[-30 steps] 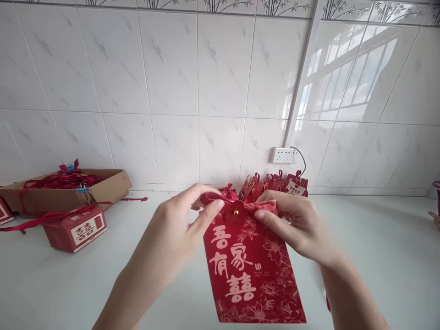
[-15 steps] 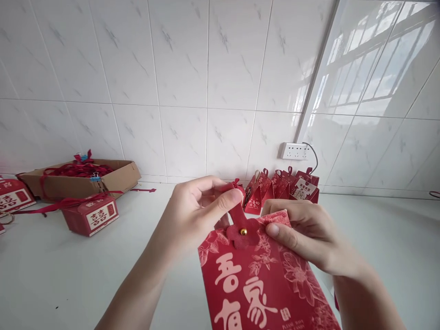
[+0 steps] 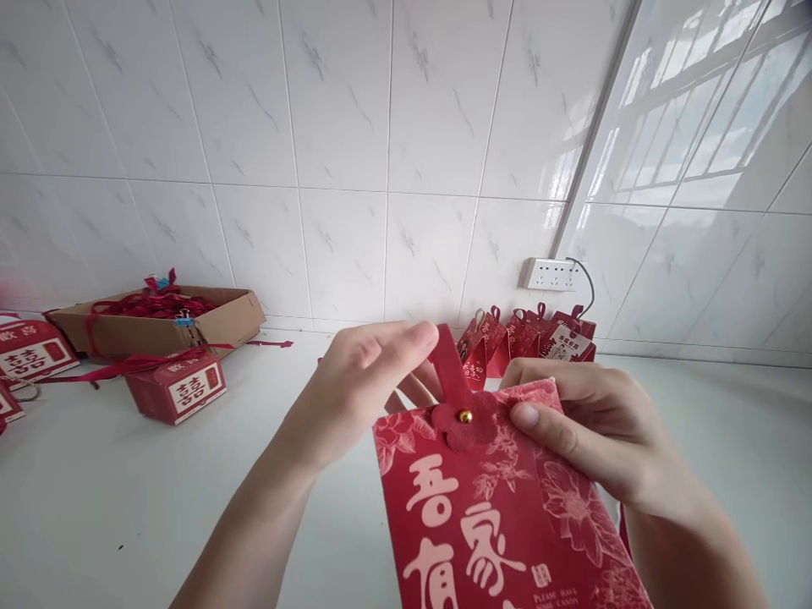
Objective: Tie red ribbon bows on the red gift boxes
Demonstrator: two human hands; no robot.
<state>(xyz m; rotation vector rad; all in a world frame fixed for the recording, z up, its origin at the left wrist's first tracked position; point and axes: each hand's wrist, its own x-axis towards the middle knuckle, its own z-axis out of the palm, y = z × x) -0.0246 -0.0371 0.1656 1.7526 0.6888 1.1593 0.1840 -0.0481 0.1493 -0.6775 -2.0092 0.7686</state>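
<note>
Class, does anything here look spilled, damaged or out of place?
Two oddities: a dark speck marks the pale tabletop at lower left, and a red strap lies beside the cardboard box rather than inside.

Of smooth printed paper, the bag [image 3: 501, 474], with felt-like matt strap [image 3: 454, 369] and shiny metal stud [image 3: 465, 416] at its top; left of it, matt cardboard carton [image 3: 233, 320]; behind it, glossy wall tiles [image 3: 342, 118].

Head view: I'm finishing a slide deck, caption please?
Left hand at the red strap, right hand gripping the flower-printed red packet near its top.
</note>
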